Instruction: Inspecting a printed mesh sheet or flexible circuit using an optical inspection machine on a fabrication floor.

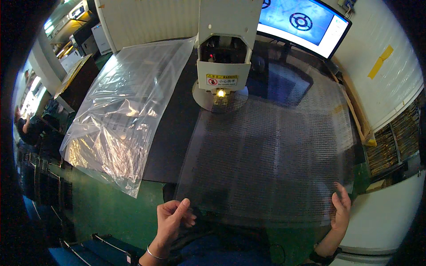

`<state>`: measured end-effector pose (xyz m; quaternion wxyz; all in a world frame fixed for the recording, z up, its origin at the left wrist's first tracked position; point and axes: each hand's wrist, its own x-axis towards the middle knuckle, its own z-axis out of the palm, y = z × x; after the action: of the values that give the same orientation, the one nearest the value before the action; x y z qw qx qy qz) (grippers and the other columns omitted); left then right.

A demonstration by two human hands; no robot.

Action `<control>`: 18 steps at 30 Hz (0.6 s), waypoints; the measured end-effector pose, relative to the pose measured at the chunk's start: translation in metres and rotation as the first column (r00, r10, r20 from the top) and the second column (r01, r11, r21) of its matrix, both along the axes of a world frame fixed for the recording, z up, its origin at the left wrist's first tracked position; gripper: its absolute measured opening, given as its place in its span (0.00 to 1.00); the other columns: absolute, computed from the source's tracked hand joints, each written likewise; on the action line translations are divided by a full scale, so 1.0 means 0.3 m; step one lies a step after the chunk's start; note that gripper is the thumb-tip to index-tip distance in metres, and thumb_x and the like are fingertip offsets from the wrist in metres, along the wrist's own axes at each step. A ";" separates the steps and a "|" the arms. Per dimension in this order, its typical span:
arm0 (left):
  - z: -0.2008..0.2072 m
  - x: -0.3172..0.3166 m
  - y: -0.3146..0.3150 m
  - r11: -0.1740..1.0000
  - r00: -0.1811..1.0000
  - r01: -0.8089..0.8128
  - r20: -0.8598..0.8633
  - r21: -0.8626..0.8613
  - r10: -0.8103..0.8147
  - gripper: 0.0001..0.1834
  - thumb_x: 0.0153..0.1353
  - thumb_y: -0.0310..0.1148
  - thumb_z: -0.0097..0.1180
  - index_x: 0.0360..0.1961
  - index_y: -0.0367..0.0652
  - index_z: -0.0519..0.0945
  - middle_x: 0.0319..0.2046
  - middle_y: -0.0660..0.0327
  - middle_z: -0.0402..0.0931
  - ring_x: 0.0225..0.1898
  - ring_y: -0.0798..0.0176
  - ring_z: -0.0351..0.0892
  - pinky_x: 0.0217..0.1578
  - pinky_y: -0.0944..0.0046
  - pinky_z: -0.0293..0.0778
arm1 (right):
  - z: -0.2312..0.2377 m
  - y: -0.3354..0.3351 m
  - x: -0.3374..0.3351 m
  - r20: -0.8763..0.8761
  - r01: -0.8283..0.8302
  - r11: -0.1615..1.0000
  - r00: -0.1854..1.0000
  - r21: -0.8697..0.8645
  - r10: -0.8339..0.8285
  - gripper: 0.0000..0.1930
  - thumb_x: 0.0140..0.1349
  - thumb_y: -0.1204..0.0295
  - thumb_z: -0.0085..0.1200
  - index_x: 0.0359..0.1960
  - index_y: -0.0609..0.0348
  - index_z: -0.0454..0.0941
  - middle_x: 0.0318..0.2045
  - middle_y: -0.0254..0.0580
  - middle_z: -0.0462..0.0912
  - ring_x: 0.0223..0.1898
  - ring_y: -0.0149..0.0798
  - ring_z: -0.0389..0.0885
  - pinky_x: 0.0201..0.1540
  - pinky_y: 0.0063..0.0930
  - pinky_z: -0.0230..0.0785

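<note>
A large see-through film sheet [270, 164], covered with a fine dark grid, lies under the machine head and reaches over the table's front edge. At its near left corner is my left hand [174, 217], thumb raised and fingers curled in at the film's edge; the exact contact is hard to see. My right hand [341, 209] is at the near right corner, fingers apart and partly stretched along the sheet's edge. Above the far part of the film stands the pale machine head [224, 73], with a lit lamp [221, 92] at its lower end.
Left on the dark table [166, 157] lies a shiny clear plastic bag [120, 106], its near corner over the edge. A monitor [306, 26] showing a ring-shaped mark stands at the back right. Racks [392, 144] stand at right. Another person [29, 126] is far left.
</note>
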<state>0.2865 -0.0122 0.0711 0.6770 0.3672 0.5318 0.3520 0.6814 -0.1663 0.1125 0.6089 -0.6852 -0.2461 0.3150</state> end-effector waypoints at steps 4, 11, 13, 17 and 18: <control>-0.016 0.000 -0.006 0.999 0.998 -0.005 0.058 -0.034 0.007 0.17 0.57 0.39 0.56 0.22 0.33 0.74 0.17 0.52 0.76 0.16 0.64 0.77 0.15 0.71 0.73 | 0.034 0.002 -0.024 -0.009 0.000 0.997 1.000 -0.076 -0.001 0.25 0.53 0.73 0.54 0.54 0.64 0.65 0.46 0.42 0.73 0.39 0.34 0.76 0.40 0.26 0.72; -0.011 0.002 -0.031 0.995 0.991 -0.001 0.132 -0.103 0.015 0.14 0.56 0.34 0.58 0.24 0.32 0.74 0.21 0.51 0.77 0.17 0.63 0.78 0.16 0.70 0.74 | 0.015 -0.076 0.011 -0.053 -0.124 0.991 0.991 -0.054 0.121 0.34 0.46 0.75 0.56 0.58 0.63 0.59 0.48 0.46 0.72 0.38 0.39 0.78 0.34 0.31 0.76; -0.007 0.005 -0.034 0.993 0.993 -0.015 0.114 -0.121 0.028 0.12 0.55 0.32 0.59 0.24 0.32 0.74 0.21 0.51 0.77 0.18 0.63 0.78 0.16 0.70 0.74 | 0.025 -0.076 -0.007 -0.082 -0.103 0.993 0.992 -0.052 0.099 0.35 0.45 0.76 0.55 0.59 0.63 0.57 0.48 0.46 0.72 0.38 0.40 0.79 0.34 0.32 0.77; 0.009 0.018 -0.029 0.993 0.995 -0.030 0.086 -0.118 0.040 0.10 0.55 0.30 0.58 0.23 0.34 0.75 0.19 0.53 0.77 0.16 0.64 0.76 0.15 0.70 0.73 | 0.037 -0.077 -0.017 -0.065 -0.065 0.995 0.996 -0.078 0.060 0.38 0.45 0.77 0.55 0.61 0.63 0.54 0.49 0.46 0.72 0.38 0.41 0.79 0.33 0.33 0.78; 0.009 0.018 -0.027 0.992 0.996 -0.025 0.080 -0.120 0.035 0.10 0.55 0.30 0.59 0.24 0.33 0.75 0.20 0.52 0.77 0.16 0.65 0.76 0.16 0.70 0.73 | 0.041 -0.077 -0.015 -0.061 -0.068 0.994 0.996 -0.085 0.062 0.38 0.45 0.77 0.55 0.61 0.63 0.53 0.49 0.46 0.72 0.38 0.41 0.79 0.33 0.33 0.78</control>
<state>0.2918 -0.0203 0.0738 0.7135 0.3035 0.5291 0.3447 0.6767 -0.1894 0.1248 0.5746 -0.6933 -0.2365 0.3649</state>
